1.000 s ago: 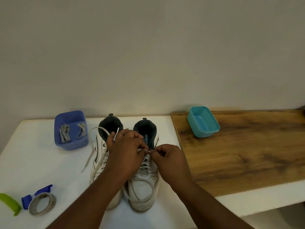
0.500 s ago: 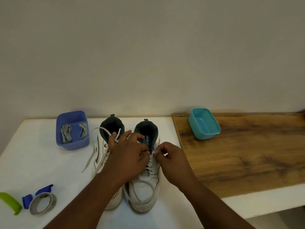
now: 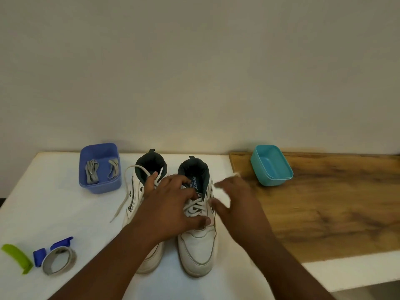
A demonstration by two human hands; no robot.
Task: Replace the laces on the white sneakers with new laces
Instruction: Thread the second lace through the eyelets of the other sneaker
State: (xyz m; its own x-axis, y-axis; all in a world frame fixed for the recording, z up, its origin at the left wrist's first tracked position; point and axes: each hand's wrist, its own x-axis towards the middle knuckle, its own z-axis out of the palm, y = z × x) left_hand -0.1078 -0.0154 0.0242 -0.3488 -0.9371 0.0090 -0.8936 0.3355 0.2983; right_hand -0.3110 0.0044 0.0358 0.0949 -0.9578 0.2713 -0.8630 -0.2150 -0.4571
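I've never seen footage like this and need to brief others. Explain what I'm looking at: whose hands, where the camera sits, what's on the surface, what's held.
There is no machine here. A person wears one camera on the head, looking down at their own bare hands.

On the white table stand two white sneakers. The left hand rests on the right-side sneaker, its thumb pressing the laces. The right hand is blurred, so what it grips, if anything, is unclear. The other sneaker has a loose lace trailing onto the table.

A blue tub holds grey laces. A teal tub sits on the wooden board. A tape roll lies near left.
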